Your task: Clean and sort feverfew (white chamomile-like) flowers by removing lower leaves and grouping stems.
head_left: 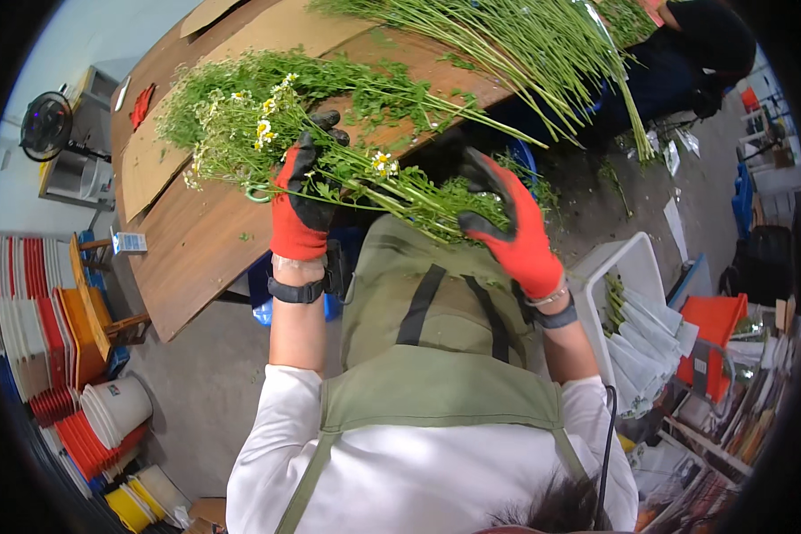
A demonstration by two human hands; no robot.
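Note:
My left hand (304, 198), in a red glove with black palm and fingers, is closed around a bunch of small white daisy-like flowers (263, 133) with yellow centres. The flower heads point to the upper left, and the leafy stems (405, 198) run down to the right across my lap. At the lower stem end is my right hand (505, 206), gloved alike, its thumb and fingers spread apart; the fingertips are slightly blurred. Beyond the held bunch, more leafy flower stems (329, 78) lie on the brown wooden table (196, 258).
A large pile of long green stems (516, 53) overhangs the table edge, near another person's dark-clothed arm (707, 40). To my right stands a white crate (601, 267) with paper-wrapped bunches (641, 343). Stacked buckets (116, 409) and a wooden stool (93, 311) are at left.

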